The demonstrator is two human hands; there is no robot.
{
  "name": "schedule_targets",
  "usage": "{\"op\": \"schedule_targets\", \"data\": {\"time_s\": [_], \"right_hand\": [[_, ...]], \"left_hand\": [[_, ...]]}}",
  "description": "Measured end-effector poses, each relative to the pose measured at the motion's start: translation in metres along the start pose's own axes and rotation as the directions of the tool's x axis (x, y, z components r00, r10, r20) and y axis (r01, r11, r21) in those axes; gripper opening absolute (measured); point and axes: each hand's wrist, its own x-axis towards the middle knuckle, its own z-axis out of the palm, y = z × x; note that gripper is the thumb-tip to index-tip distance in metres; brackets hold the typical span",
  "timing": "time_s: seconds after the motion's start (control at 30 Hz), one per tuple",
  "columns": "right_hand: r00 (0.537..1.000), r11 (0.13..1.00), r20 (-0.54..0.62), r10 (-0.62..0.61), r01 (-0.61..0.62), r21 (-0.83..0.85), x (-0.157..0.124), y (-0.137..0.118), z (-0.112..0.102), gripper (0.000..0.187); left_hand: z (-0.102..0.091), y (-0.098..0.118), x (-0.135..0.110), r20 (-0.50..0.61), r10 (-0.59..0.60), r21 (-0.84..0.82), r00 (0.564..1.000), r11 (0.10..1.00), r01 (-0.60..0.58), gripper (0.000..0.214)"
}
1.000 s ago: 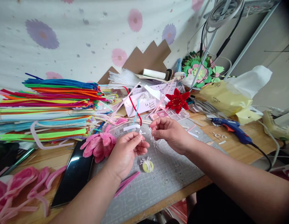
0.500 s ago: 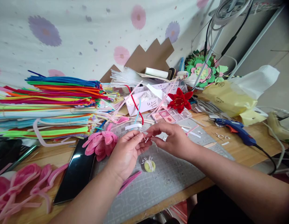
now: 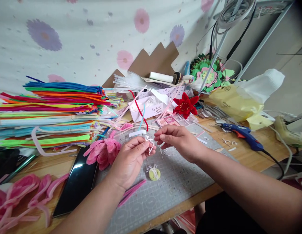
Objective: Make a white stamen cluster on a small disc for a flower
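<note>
My left hand [image 3: 132, 157] pinches a small bunch of thin white flower stamens [image 3: 149, 143] between thumb and fingers, their pale tips fanning out. Just to its right, my right hand [image 3: 176, 139] is apart from the bunch, with curled fingers drawn together; whatever they may hold is too small to make out. Below the hands, more white stamens lie across a round yellow-green holder [image 3: 155, 174] on the grey cutting mat [image 3: 175, 188]. Beside my left wrist rests a fluffy pink flower [image 3: 102, 153]. Pink pipe cleaners [image 3: 131, 192] lie near my left forearm.
Bundles of coloured pipe cleaners [image 3: 63, 97] are stacked at the left, above a black phone or tablet [image 3: 74, 185]. Looped pink pieces [image 3: 21, 195] lie front left. A red flower [image 3: 185, 105] stands behind my right hand; a blue glue gun [image 3: 243, 134] lies right.
My right hand has drawn back slightly from my left, opening a gap between them. The white stamens in my left hand now show more fully. The whole view has shifted a little.
</note>
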Motion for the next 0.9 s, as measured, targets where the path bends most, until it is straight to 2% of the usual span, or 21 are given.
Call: {"op": "schedule_targets", "data": {"time_s": [0.1,0.2,0.4,0.63,0.8,0.9], "right_hand": [[0.99,0.993,0.109,0.09,-0.097,0.065,-0.002,-0.002,0.002,0.022],[0.986,0.993,0.142,0.091,-0.101,0.067,-0.004,-0.003,0.006,0.031],[0.996,0.999,0.079,0.036,-0.037,0.015,-0.001,0.0,0.007,0.026],[0.995,0.997,0.092,-0.028,0.021,0.069,-0.001,-0.001,0.003,0.022],[1.0,0.996,0.015,-0.025,0.024,0.085,-0.002,-0.001,0.0,0.017],[0.998,0.996,-0.016,-0.064,0.065,0.064,-0.006,-0.006,-0.003,0.016]], "left_hand": [[-0.001,0.0,0.0,0.052,0.007,0.038,0.999,0.999,-0.009,0.01],[-0.001,0.0,0.0,0.067,0.023,0.082,0.998,0.996,-0.028,0.012],[0.001,-0.001,0.0,0.034,0.0,0.11,0.999,0.994,-0.004,0.009],[0.002,0.0,-0.001,-0.004,0.002,0.102,1.0,0.995,-0.001,0.012],[0.0,0.001,0.0,-0.013,0.003,0.064,1.0,0.998,-0.002,0.012],[-0.002,0.001,0.001,-0.029,0.008,0.036,1.0,0.999,-0.007,0.011]]}}
